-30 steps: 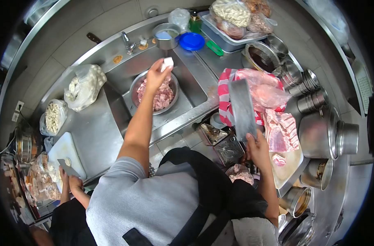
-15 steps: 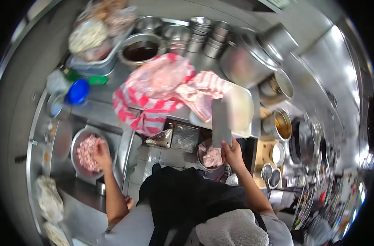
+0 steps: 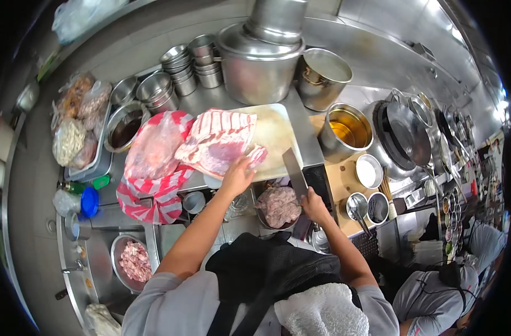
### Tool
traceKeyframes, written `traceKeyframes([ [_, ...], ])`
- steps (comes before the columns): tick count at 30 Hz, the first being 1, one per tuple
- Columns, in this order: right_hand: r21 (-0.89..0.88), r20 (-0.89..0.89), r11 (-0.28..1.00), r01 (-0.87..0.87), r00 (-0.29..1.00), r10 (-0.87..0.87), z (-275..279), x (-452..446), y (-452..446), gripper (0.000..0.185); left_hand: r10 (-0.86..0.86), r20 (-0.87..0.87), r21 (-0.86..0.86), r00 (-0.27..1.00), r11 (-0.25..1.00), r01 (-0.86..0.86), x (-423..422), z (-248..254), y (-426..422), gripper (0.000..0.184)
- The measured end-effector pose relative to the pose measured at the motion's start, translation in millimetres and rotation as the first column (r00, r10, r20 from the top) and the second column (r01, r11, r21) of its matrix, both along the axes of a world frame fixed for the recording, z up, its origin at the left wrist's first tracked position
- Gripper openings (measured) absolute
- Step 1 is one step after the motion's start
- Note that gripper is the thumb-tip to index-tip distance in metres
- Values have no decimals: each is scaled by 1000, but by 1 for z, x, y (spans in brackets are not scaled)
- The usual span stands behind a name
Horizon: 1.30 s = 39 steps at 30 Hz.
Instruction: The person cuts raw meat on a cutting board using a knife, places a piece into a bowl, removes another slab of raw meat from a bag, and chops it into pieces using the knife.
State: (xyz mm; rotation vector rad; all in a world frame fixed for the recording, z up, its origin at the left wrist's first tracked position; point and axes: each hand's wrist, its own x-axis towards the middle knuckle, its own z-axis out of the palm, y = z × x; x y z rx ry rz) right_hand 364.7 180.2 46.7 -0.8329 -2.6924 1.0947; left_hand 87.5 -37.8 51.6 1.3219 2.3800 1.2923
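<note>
A slab of ribs (image 3: 219, 137) lies on the left part of a white cutting board (image 3: 275, 137). My left hand (image 3: 237, 176) is at the slab's front edge, beside a small loose piece of meat (image 3: 258, 155); its fingers are apart. My right hand (image 3: 314, 206) grips the handle of a cleaver (image 3: 295, 172), whose blade stands over the board's front right corner. Below the board sits a bowl of meat (image 3: 279, 207). Left of the slab, a bag of meat (image 3: 154, 148) rests on a red-and-white striped bag (image 3: 154, 197).
A bowl of cut meat (image 3: 135, 262) stands in the sink (image 3: 101, 260). Behind the board are a large pot (image 3: 261, 70) and stacked metal cups (image 3: 180, 70). A pot of yellow liquid (image 3: 348, 127) stands to the right. Another person (image 3: 443, 294) is at the lower right.
The view has turned right, from the sink to the board. My left hand has left the bowl of cut meat and come to the ribs. The cleaver has stayed in my right hand.
</note>
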Motion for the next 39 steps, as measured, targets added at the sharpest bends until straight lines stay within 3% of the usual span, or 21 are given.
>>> traceKeyframes([
  [2, -6, -5, 1000, 5, 1000, -6, -6, 4, 4, 32, 186, -257, -123, 948, 967, -223, 1, -19, 27, 60],
  [4, -82, 10, 995, 50, 999, -50, -13, 8, 5, 32, 140, -321, -266, 937, 936, -231, 0, -23, 46, 70],
  [6, -176, -74, 983, 47, 995, -61, -25, 16, 4, 33, 153, -221, -252, 963, 945, -208, -17, -40, 62, 58],
  [8, -112, -124, 992, 60, 990, -74, -68, 21, 11, 35, 145, -112, -332, 983, 927, -175, -32, -36, 79, 42],
  [10, -308, -220, 952, -9, 973, -62, -102, 19, 21, 37, 302, 395, -374, 868, 915, -148, -45, -14, 100, 38],
  [11, -556, -108, 831, 11, 990, -86, -82, 20, 27, 37, 278, 488, -309, 827, 942, -133, -34, 21, 110, 40],
  [12, -559, -108, 829, 9, 991, -83, -72, 23, 30, 37, 281, 487, -312, 827, 940, -136, -32, 22, 117, 40],
  [14, -604, -172, 797, -6, 978, -122, -54, 26, 39, 33, 19, 402, 105, 915, 992, -67, -33, 21, 128, 44],
  [15, -695, -143, 716, 64, 964, -224, -38, 30, 36, 30, -24, 448, 83, 894, 996, -15, -16, 57, 131, 49],
  [16, -693, -144, 718, 62, 964, -223, -36, 31, 38, 30, -24, 447, 86, 894, 996, -16, -19, 45, 128, 49],
  [18, -450, -134, 874, 185, 953, -271, -33, 40, 43, 30, -74, 373, -81, 925, 990, 112, -23, 21, 120, 48],
  [20, -409, -112, 879, 243, 943, -313, -13, 43, 44, 29, -110, 349, -213, 931, 958, 193, -20, 19, 106, 54],
  [22, -356, -102, 899, 256, 945, -310, 9, 37, 40, 29, -92, -141, -268, 986, 962, 51, -13, -10, 92, 62],
  [25, -258, -107, 951, 168, 974, -201, 55, 18, 34, 28, -58, -126, -114, 990, 993, 43, -10, -24, 94, 63],
  [28, -165, -108, 986, 20, 993, -38, 51, -9, 43, 29, -53, -195, 0, 979, 999, 54, -14, -31, 102, 55],
  [29, -352, 6, 935, 47, 999, -48, 53, -17, 47, 32, -69, -186, 38, 980, 996, 77, -16, -37, 104, 52],
  [30, -343, 17, 938, 47, 999, -44, 46, -20, 45, 32, -84, -177, 77, 981, 992, 99, -17, -43, 106, 50],
  [32, -54, -203, 998, 45, 978, -55, 21, -28, 48, 39, -71, -176, 119, 982, 988, 93, -16, -41, 104, 46],
  [33, 109, 34, 990, 86, 995, -90, 29, -33, 43, 55, -79, -150, 137, 986, 986, 100, -18, -41, 103, 46],
  [36, 65, -49, 997, 33, 998, -30, 68, -47, 26, 71, -54, -127, 190, 990, 979, 77, -17, -39, 97, 46],
  [39, 103, -165, 992, -68, 983, 84, 57, -69, 27, 79, -22, -128, 245, 991, 968, 54, -16, -36, 97, 46],
])
